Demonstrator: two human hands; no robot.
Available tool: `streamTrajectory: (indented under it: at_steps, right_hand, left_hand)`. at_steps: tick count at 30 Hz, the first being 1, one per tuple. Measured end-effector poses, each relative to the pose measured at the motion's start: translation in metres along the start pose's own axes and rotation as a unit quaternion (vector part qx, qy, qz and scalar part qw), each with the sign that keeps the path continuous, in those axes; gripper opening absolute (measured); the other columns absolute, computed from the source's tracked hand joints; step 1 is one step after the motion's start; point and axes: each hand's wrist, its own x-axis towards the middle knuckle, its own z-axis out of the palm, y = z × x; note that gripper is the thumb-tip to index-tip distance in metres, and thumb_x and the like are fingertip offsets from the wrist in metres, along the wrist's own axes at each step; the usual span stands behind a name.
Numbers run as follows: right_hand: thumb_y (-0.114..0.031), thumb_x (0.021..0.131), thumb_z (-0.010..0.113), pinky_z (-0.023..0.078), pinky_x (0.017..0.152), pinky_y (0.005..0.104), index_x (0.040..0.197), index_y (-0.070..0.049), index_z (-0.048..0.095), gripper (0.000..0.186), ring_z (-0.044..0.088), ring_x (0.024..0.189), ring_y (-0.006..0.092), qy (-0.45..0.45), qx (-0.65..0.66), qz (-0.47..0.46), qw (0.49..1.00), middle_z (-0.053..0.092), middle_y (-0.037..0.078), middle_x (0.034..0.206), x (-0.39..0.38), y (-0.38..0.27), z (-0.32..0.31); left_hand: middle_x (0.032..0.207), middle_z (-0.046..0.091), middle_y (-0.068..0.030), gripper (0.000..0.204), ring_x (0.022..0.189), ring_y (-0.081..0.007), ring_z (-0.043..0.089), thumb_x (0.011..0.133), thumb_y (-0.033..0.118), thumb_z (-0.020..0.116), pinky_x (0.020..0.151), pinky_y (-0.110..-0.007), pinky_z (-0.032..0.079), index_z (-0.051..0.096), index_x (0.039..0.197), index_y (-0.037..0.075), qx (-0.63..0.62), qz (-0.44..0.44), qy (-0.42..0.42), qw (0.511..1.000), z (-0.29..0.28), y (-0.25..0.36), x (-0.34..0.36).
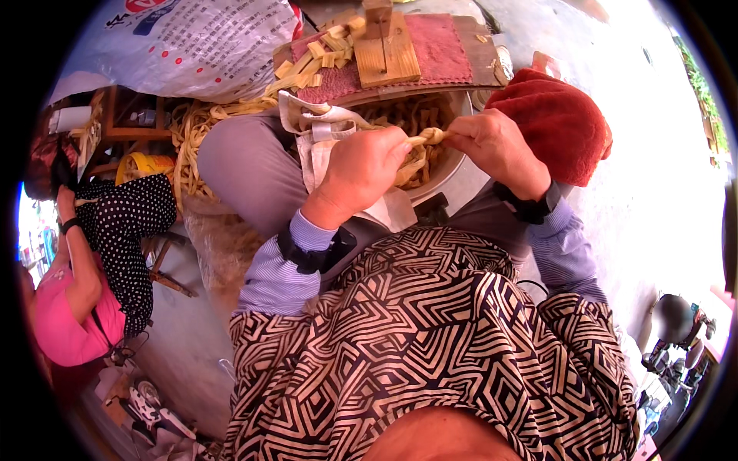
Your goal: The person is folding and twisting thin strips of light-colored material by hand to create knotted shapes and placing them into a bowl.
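Note:
Between my two hands stretches a pale yellow strip with a knot (430,137) in it; the material looks pliable, but I cannot make out what it is. My left hand (361,170) is closed round one side of the strip. On the other side of the knot, the fingers of my right hand (496,146) pinch the strip. Both hands are above a round light-coloured tub (459,170) holding many similar yellow strips (419,170). Beside my left hand, a beige cloth (315,157) drapes over my leg and the tub's edge.
Across the tub's far side lies a board with a red cloth (438,54), a wooden block (387,58) and short cut pieces (327,54). A red towel (565,127) covers my right knee. Long strips (196,146) pile at left below a white sack (207,54). Another person (84,284) sits far left.

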Motion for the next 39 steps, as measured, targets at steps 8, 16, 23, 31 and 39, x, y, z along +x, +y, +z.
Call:
streamTrajectory:
  at_steps: [8,16,23,31,39]
  right_hand:
    - [-0.019,0.074,0.070,0.046,0.080,0.0373,0.093,-0.008,0.062,0.023,0.063,0.084,0.0276,-0.064,-0.108,-0.144,0.982,0.065,0.006,0.087,0.027,-0.017,-0.013]
    - [-0.017,0.096,0.051,0.041,0.056,0.0213,0.085,0.000,0.061,0.022,0.051,0.061,0.0060,-0.115,0.306,0.139,0.935,0.055,-0.002,0.064,0.067,-0.007,-0.032]
    - [-0.015,0.090,0.058,0.044,0.057,0.0277,0.099,-0.001,0.064,0.017,0.053,0.060,0.0124,0.075,0.215,0.144,0.963,0.058,0.006,0.067,0.104,0.023,0.015]
    - [-0.010,0.090,0.057,0.048,0.063,0.0324,0.103,-0.001,0.063,0.017,0.059,0.069,0.0176,0.013,-0.036,0.100,0.994,0.063,0.008,0.078,0.112,0.029,0.030]
    - [-0.006,0.090,0.057,0.046,0.057,0.0199,0.107,-0.001,0.066,0.020,0.054,0.061,0.0052,-0.118,0.379,0.168,0.902,0.060,0.000,0.071,0.072,0.008,0.005]
  left_hand:
    - [0.072,0.060,-0.0189,0.021,0.065,-0.0343,0.059,0.090,0.021,0.053,0.060,-0.042,0.045,0.060,0.082,0.003,-0.124,0.010,-0.083,0.989,-0.012,-0.004,0.027]
    - [0.067,0.053,0.0034,0.019,0.065,-0.0044,0.047,0.093,0.017,0.057,0.058,-0.023,0.041,0.064,0.085,0.001,-0.351,-0.108,-0.098,0.925,-0.050,-0.041,0.060]
    - [0.068,0.053,0.0030,0.012,0.061,-0.0047,0.047,0.090,0.012,0.057,0.055,-0.022,0.039,0.061,0.093,0.001,-0.258,-0.138,0.036,0.956,-0.041,-0.071,0.099]
    - [0.082,0.065,-0.0191,0.014,0.084,-0.0385,0.062,0.085,0.017,0.057,0.069,-0.044,0.049,0.062,0.096,0.009,0.036,-0.131,0.149,0.979,-0.010,-0.095,0.115]
    - [0.074,0.054,0.0031,0.014,0.054,-0.0043,0.042,0.093,0.013,0.057,0.049,-0.020,0.037,0.061,0.100,0.002,-0.585,-0.141,0.000,0.799,-0.030,-0.087,0.087]
